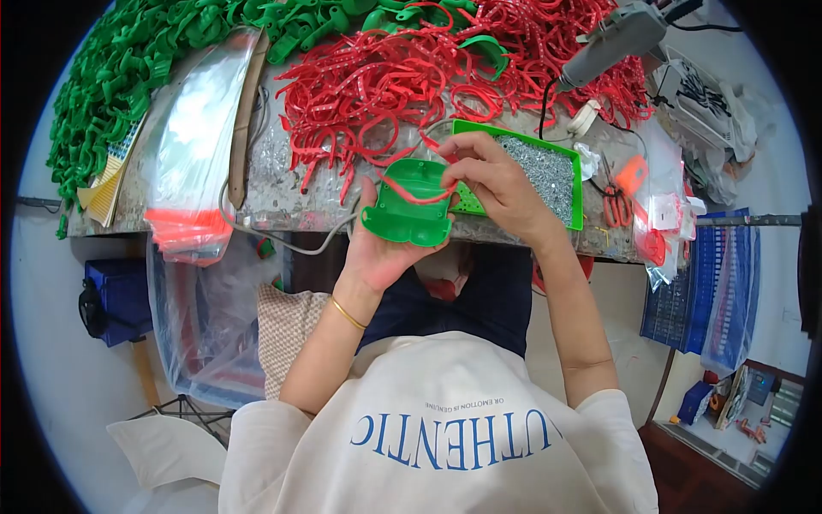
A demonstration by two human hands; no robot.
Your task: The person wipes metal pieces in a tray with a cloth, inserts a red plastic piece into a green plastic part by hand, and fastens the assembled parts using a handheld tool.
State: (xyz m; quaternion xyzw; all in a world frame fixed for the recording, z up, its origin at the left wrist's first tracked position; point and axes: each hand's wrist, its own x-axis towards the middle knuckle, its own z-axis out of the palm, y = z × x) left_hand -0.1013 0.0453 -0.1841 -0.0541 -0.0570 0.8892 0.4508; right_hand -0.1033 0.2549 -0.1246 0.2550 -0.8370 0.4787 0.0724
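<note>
My left hand [385,261] holds a green plastic shell piece [402,221] with its hollow side up, near the table's front edge. A thin red curved strip [409,195] lies across the green piece. Its right end is pinched between the fingers of my right hand [490,178]. Just to the right, partly behind my right hand, is a green tray [577,193] holding many small grey metal parts [539,171]. A big heap of red strips [377,94] lies beyond my hands.
Green plastic parts [111,111] are piled at the left and back. Clear bags [193,128] lie at the left beside a wooden strip [249,120]. A grey power tool [615,47] hangs at the upper right. Orange-handled pliers [615,206] lie right of the tray.
</note>
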